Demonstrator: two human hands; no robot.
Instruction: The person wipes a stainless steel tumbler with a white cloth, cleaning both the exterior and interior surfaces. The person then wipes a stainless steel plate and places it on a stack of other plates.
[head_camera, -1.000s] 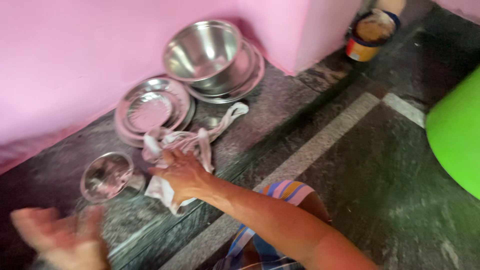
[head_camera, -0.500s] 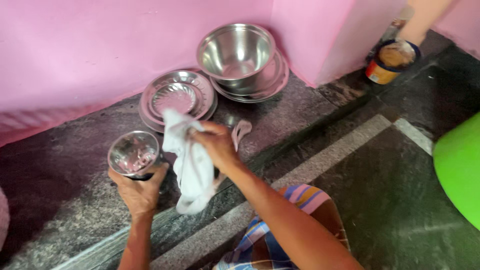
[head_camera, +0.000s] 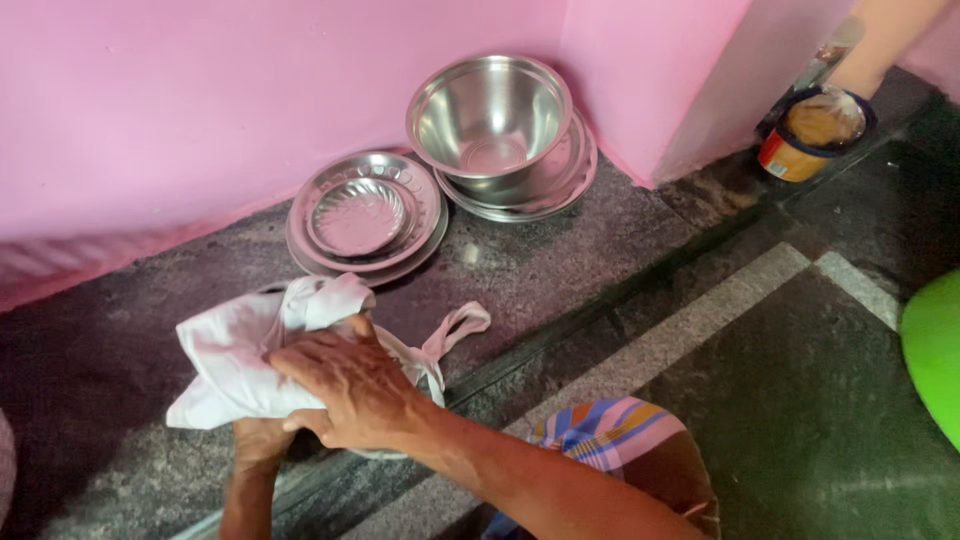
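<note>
R hand (head_camera: 355, 390) laid palm-down, fingers spread and curled, forearm stretched in from lower right, L hand (head_camera: 262, 440) tucked beneath, mostly hidden

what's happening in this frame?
A person crouched at a dark stone ledge presses the right hand onto a white cloth bunched over something the left hand grips from below; the cloth hides it. Against the pink wall sit stacked steel plates and a steel bowl on more plates. At top right another person's hand reaches to a round container.
</note>
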